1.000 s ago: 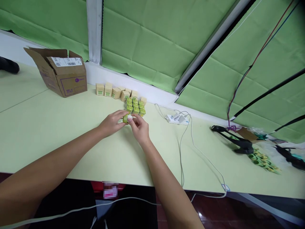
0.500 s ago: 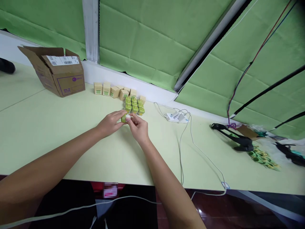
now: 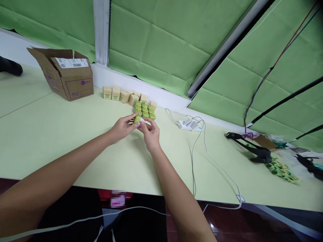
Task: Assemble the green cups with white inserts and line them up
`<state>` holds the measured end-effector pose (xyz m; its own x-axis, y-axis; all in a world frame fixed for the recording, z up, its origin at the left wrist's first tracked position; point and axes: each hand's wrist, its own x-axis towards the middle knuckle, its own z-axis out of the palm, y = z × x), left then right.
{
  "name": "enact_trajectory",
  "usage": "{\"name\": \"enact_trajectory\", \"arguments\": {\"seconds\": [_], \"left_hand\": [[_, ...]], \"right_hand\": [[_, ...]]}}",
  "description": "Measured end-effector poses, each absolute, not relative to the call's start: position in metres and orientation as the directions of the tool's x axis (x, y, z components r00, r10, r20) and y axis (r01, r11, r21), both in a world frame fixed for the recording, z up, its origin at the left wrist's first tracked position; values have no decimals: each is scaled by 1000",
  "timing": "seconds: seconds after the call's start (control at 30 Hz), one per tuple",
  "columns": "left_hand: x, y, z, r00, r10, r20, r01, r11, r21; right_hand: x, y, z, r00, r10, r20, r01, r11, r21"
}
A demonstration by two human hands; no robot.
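Note:
Between my two hands is a small green block-shaped piece (image 3: 137, 119) with a white part at its right end; its exact kind is too small to tell. My left hand (image 3: 123, 128) pinches the green side with thumb and fingers. On the other side, my right hand (image 3: 151, 134) has its thumb and fingers closed on the white end. Just beyond my fingertips, several similar green pieces (image 3: 144, 109) with pale loops stand in close rows on the table. Fingers partly hide the held piece.
Small tan boxes (image 3: 115, 93) with green labels line the wall side of the pale table (image 3: 88, 134). An open cardboard carton (image 3: 78, 88) stands at the left. A power strip (image 3: 188, 125) with white cables lies right of my hands. Farther right are a black strap-like object (image 3: 259, 154) and green-yellow pieces (image 3: 282, 171).
The view has shifted a little. The held piece has turned in my fingers, with more of its green side showing and less of the white end. Both hands keep their hold.

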<state>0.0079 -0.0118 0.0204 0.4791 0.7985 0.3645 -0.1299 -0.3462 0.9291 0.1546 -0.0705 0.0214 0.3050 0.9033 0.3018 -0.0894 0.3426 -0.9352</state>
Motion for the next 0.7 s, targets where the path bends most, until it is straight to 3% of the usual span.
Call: {"name": "enact_trajectory", "arguments": {"seconds": [0.43,0.7], "left_hand": [[8,-14,25,408,841,355,-143,-325,935],[6,-11,23,460,832,310,-254,-211,944]], "right_hand": [[152,-72,20,328,889,319,-33,348,-937],[148,-75,18,374,858,353,28,370,-929]]}}
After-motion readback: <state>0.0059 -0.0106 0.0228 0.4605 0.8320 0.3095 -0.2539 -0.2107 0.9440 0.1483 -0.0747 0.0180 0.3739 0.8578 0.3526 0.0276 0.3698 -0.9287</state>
